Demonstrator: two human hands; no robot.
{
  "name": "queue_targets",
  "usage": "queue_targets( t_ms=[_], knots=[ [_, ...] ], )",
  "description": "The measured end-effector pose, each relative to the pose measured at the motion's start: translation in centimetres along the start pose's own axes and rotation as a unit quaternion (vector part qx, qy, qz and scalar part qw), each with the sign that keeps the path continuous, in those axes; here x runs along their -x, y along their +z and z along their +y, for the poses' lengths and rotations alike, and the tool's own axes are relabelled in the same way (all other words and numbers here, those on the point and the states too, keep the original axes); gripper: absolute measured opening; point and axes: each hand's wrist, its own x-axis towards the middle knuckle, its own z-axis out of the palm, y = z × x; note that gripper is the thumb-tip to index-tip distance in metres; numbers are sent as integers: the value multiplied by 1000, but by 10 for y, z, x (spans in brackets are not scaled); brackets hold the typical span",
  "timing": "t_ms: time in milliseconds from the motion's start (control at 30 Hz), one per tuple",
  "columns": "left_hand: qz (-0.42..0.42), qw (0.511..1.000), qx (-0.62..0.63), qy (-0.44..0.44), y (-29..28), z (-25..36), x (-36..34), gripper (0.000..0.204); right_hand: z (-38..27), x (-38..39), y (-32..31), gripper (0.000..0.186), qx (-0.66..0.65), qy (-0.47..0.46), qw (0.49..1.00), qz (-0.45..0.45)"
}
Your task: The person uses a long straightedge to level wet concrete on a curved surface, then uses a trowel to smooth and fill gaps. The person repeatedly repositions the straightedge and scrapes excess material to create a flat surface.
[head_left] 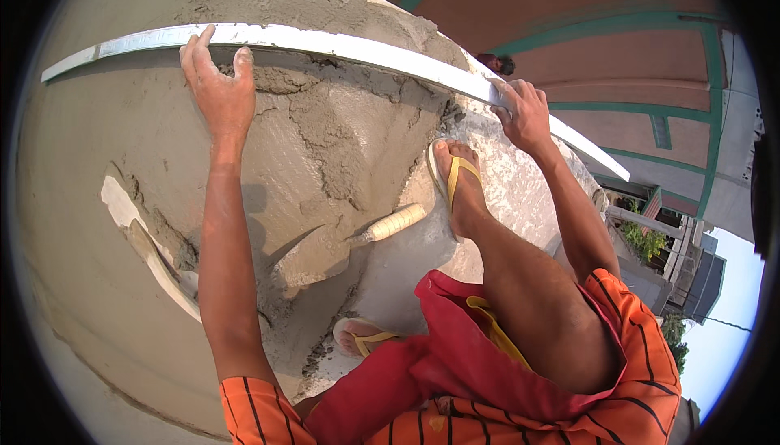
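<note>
A long, pale metal straightedge (325, 41) lies across wet grey mortar (276, 152); the fisheye view bends it into an arc. My left hand (219, 79) grips its near edge left of the middle, fingers over the bar and thumb spread to the side. Toward the other end, my right hand (524, 116) is closed round the same bar, fingers on top. Between my arms a trowel (392, 223) with a wrapped, cream handle rests on the mortar, its blade coated in grey. Left of my left forearm lies a pale, narrow strip (150, 242), smeared with mortar.
My sandalled feet stand on the rough, whitish surface (520, 177) beside the mortar. Thick, uneven mortar lumps (325, 144) lie below the bar. A person's head (497, 63) shows beyond the edge, near a pinkish building (617, 63) with green trim.
</note>
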Motion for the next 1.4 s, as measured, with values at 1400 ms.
queue_targets(
  t_ms=[1400],
  knots=[
    [-175, 932, 2, 318, -83, 238, -36, 35, -168, 83, 41, 35, -199, -332, 907, -165]
  ],
)
